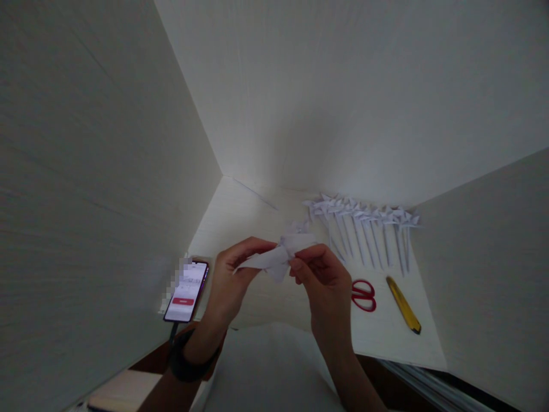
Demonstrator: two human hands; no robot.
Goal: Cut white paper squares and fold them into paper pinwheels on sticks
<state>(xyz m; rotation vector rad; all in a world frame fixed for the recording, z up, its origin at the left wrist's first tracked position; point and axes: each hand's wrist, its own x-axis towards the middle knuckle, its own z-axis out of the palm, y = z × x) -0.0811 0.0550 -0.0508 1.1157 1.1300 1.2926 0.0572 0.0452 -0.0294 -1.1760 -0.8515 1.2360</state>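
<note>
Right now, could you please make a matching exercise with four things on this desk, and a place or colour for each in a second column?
Things:
1. phone
2. scissors
3. utility knife
4. folded white paper

Places or colours:
A. yellow, lying at the far right of the desk
B. red handles, just right of the right hand
C. held in the air between the left hand and the right hand
D. screen lit, leaning at the left wall

Pairs: 1-D, 2-B, 3-A, 4-C
</note>
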